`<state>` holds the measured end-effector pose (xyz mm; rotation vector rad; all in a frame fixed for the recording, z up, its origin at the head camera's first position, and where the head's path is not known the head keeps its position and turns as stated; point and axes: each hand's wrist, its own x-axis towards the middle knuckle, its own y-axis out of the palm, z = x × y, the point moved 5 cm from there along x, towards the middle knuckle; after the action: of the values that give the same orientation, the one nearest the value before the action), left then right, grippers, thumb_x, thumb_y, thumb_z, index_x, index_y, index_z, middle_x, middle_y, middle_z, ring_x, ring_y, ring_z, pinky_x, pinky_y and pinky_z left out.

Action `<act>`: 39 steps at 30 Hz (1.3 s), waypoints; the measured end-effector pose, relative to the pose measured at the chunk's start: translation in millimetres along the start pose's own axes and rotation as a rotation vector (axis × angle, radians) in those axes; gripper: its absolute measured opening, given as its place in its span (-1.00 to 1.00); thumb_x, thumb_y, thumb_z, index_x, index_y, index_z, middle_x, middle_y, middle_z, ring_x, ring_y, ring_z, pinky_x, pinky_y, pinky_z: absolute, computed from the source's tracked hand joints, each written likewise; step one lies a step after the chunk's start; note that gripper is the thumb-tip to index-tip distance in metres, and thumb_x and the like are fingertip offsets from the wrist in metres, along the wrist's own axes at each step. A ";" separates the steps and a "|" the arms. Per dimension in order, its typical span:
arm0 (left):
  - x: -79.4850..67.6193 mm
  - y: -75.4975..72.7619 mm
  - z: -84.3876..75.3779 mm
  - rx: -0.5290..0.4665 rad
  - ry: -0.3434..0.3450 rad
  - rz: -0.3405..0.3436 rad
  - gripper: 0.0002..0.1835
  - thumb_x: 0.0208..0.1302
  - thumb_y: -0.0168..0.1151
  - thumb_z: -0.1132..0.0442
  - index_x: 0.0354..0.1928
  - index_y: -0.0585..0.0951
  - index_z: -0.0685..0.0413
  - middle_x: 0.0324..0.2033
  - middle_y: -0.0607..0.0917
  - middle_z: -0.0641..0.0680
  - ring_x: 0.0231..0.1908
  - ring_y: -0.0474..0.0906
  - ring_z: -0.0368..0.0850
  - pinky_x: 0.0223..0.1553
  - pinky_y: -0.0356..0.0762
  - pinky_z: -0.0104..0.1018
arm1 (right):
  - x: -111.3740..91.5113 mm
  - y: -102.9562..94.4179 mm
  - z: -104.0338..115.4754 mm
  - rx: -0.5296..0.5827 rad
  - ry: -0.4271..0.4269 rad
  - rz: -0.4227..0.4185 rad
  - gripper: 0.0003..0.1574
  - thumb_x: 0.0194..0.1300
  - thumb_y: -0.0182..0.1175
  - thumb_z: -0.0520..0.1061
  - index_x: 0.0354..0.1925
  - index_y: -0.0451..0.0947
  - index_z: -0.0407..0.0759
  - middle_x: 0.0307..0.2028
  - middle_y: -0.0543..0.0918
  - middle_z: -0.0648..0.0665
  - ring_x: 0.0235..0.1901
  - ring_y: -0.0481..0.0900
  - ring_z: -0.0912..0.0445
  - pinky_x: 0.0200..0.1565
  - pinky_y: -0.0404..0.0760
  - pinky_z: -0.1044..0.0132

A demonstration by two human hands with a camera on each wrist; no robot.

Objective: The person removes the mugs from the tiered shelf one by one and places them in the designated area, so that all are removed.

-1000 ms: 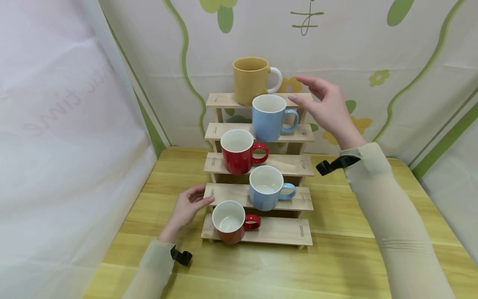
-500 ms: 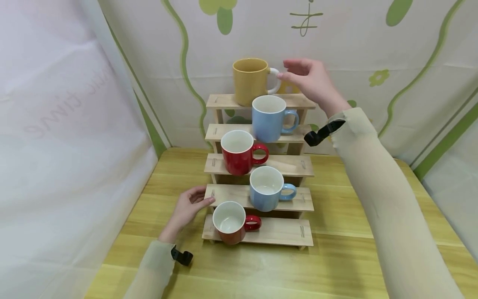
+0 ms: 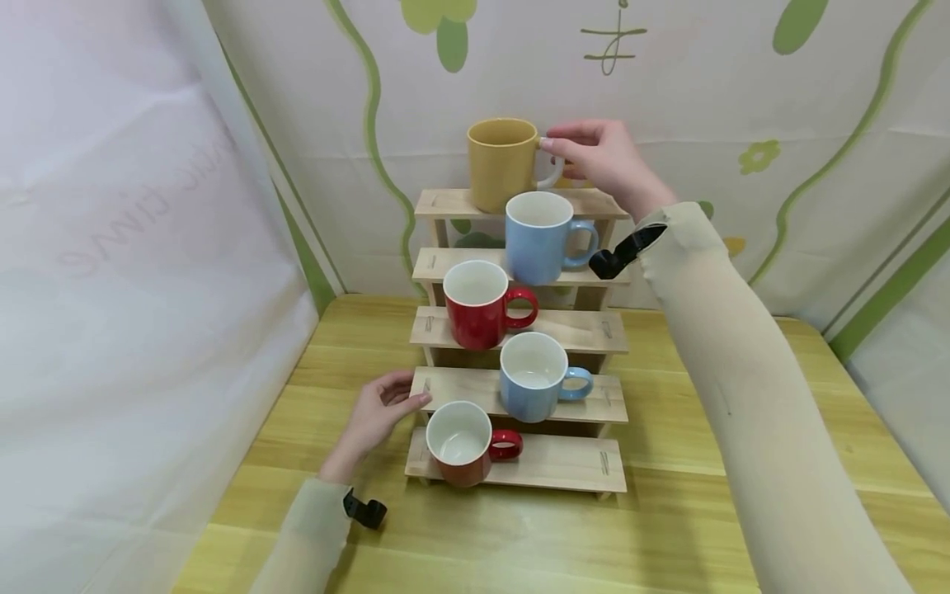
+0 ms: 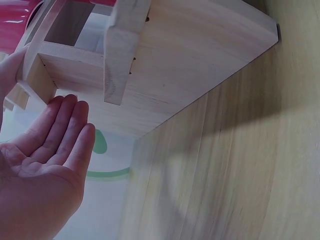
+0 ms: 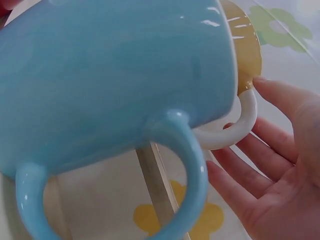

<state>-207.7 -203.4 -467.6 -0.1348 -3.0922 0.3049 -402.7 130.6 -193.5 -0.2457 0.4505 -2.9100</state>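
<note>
A five-tier wooden stand (image 3: 564, 458) holds one mug on each step. My left hand (image 3: 380, 412) holds the left end of its second step from the bottom, thumb on top; in the left wrist view the fingers (image 4: 67, 127) reach the board's underside. On the top step stands a yellow mug (image 3: 497, 169) with a white handle (image 5: 250, 112). My right hand (image 3: 597, 157) is at this handle, thumb tip touching its upper end and the loosely extended fingers behind it. Just below stands a light blue mug (image 3: 536, 239), which hides much of the yellow one in the right wrist view.
Lower down are a red mug (image 3: 478, 309), another light blue mug (image 3: 530, 379) and another red mug (image 3: 462, 450), all upright with handles to the right. The stand sits on a wooden table (image 3: 519, 536), with a patterned curtain (image 3: 668, 82) behind.
My right hand has moved left to the yellow mug's white handle, its fingers now overlapping it. The left hand stays on the stand, and the mugs have not moved.
</note>
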 end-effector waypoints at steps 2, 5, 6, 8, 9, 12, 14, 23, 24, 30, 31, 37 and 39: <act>0.7 0.1 0.0 0.002 -0.003 0.001 -0.50 0.25 0.48 0.33 0.19 0.57 0.33 0.06 0.66 0.25 0.13 0.58 0.11 0.15 0.53 -0.31 | 0.6 0.8 0.1 0.015 0.010 -0.004 -0.40 0.37 0.36 0.10 0.25 0.61 -0.15 0.18 0.60 -0.15 0.15 0.55 0.00 0.22 0.53 0.03; 1.6 0.7 0.4 0.004 -0.006 0.005 -0.51 0.26 0.48 0.32 0.18 0.57 0.33 0.05 0.67 0.24 0.12 0.59 0.10 0.15 0.53 -0.30 | 0.4 2.7 0.7 0.011 0.027 -0.010 -0.45 0.39 0.33 0.13 0.21 0.64 -0.14 0.14 0.62 -0.14 0.09 0.56 0.02 0.19 0.55 -0.01; 1.7 0.8 0.6 0.004 -0.005 0.006 -0.51 0.26 0.48 0.32 0.19 0.57 0.33 0.06 0.67 0.24 0.12 0.58 0.09 0.16 0.53 -0.30 | 0.5 3.4 0.9 0.009 0.035 -0.012 -0.45 0.40 0.32 0.13 0.21 0.64 -0.13 0.14 0.62 -0.13 0.08 0.57 0.02 0.18 0.57 -0.01; 2.0 1.0 1.4 -0.002 -0.004 0.006 -0.50 0.26 0.48 0.33 0.19 0.57 0.35 0.06 0.67 0.25 0.13 0.58 0.10 0.17 0.52 -0.29 | 0.3 5.2 2.0 -0.001 0.054 -0.012 -0.45 0.42 0.30 0.14 0.22 0.64 -0.13 0.15 0.62 -0.12 0.09 0.57 0.03 0.14 0.60 0.02; 2.0 1.1 1.7 -0.003 -0.005 0.006 -0.50 0.26 0.48 0.33 0.19 0.57 0.35 0.06 0.66 0.26 0.13 0.58 0.10 0.17 0.52 -0.29 | 0.3 6.0 2.8 -0.007 0.062 -0.012 -0.44 0.43 0.28 0.14 0.23 0.63 -0.13 0.15 0.62 -0.12 0.09 0.57 0.03 0.12 0.62 0.04; 2.0 1.1 1.9 -0.008 -0.001 0.003 -0.49 0.26 0.48 0.33 0.21 0.56 0.37 0.08 0.66 0.27 0.15 0.57 0.11 0.19 0.50 -0.29 | 1.1 8.0 4.2 -0.007 0.083 -0.006 -0.45 0.47 0.24 0.12 0.24 0.61 -0.16 0.16 0.63 -0.13 0.11 0.57 0.01 0.01 0.68 0.13; 2.1 1.0 1.8 -0.004 0.002 0.002 -0.48 0.26 0.48 0.32 0.21 0.56 0.37 0.08 0.65 0.28 0.15 0.56 0.12 0.19 0.50 -0.29 | 1.7 8.9 4.5 -0.001 0.092 0.001 -0.46 0.49 0.22 0.11 0.25 0.60 -0.18 0.16 0.63 -0.15 0.12 0.56 0.00 -0.06 0.71 0.18; 4.7 0.2 -0.1 0.012 0.012 0.008 -0.46 0.26 0.48 0.30 0.22 0.55 0.37 0.09 0.65 0.28 0.16 0.56 0.14 0.21 0.50 -0.25 | 3.1 9.7 -0.4 0.053 0.102 0.021 -0.47 0.51 0.19 0.11 0.24 0.57 -0.20 0.19 0.55 -0.17 0.13 0.55 -0.04 -0.06 0.69 0.18; 5.0 0.1 0.1 0.009 0.012 0.007 -0.46 0.25 0.49 0.30 0.21 0.55 0.37 0.08 0.65 0.28 0.16 0.56 0.14 0.20 0.50 -0.25 | 3.0 9.8 -0.8 0.061 0.101 0.024 -0.48 0.51 0.19 0.10 0.24 0.57 -0.20 0.20 0.55 -0.17 0.13 0.55 -0.05 -0.06 0.69 0.18; 4.9 -0.3 3.1 -0.005 0.002 0.002 -0.47 0.23 0.50 0.32 0.20 0.56 0.36 0.08 0.65 0.27 0.16 0.56 0.12 0.21 0.49 -0.25 | 1.4 11.1 -3.5 0.110 0.113 0.034 -0.49 0.50 0.21 0.07 0.24 0.56 -0.21 0.21 0.55 -0.17 0.16 0.53 -0.05 -0.08 0.70 0.21; 4.6 -0.3 3.1 -0.004 0.002 0.001 -0.47 0.23 0.50 0.32 0.20 0.56 0.36 0.09 0.65 0.27 0.16 0.55 0.12 0.22 0.48 -0.24 | 1.2 11.2 -4.0 0.113 0.113 0.035 -0.49 0.50 0.21 0.06 0.24 0.56 -0.22 0.21 0.55 -0.17 0.16 0.53 -0.05 -0.09 0.71 0.22; 3.6 -0.8 1.3 -0.008 0.015 -0.002 -0.47 0.24 0.49 0.35 0.21 0.56 0.37 0.11 0.63 0.29 0.18 0.54 0.13 0.24 0.46 -0.20 | -0.5 9.5 -6.2 0.130 0.117 0.043 -0.46 0.47 0.24 0.06 0.22 0.56 -0.27 0.18 0.56 -0.20 0.10 0.58 -0.06 -0.10 0.71 0.23; 3.9 -1.4 1.4 -0.010 0.018 -0.001 -0.47 0.24 0.48 0.35 0.21 0.56 0.37 0.11 0.63 0.29 0.17 0.54 0.13 0.24 0.46 -0.21 | -0.9 8.7 -7.7 0.135 0.124 0.049 -0.44 0.46 0.26 0.08 0.22 0.57 -0.27 0.18 0.57 -0.20 0.07 0.61 -0.05 -0.09 0.70 0.24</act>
<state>-211.7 -204.7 -468.6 -0.1353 -3.0767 0.2868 -401.9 124.7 -203.7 -0.0344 0.2719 -2.9017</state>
